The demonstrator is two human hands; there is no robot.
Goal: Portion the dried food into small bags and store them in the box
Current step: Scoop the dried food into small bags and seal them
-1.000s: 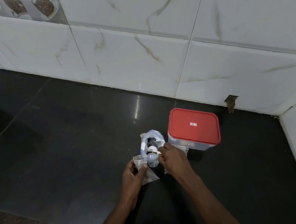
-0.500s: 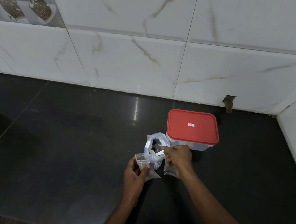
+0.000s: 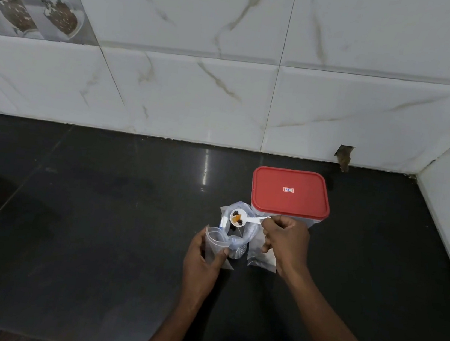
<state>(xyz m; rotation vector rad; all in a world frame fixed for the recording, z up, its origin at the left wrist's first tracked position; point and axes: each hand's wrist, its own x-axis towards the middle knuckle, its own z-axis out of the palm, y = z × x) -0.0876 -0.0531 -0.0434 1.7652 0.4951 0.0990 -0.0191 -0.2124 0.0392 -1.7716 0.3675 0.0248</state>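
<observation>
My right hand pinches the handle of a small white spoon. Its bowl carries a few dark and orange dried pieces and hovers over the open mouth of the big clear food bag. My left hand holds a small clear zip bag upright, its mouth open, just left of the big bag. Behind them stands a clear box with a red lid, closed. More small bags lie flat under my right hand, partly hidden.
Everything sits on a black stone counter. A white marble-tiled wall runs along the back and turns a corner at the right. The counter's front edge is at the lower left.
My right hand has lifted the spoon out of the big bag, now loaded with dried pieces. My left hand still holds the small bag beside it.
</observation>
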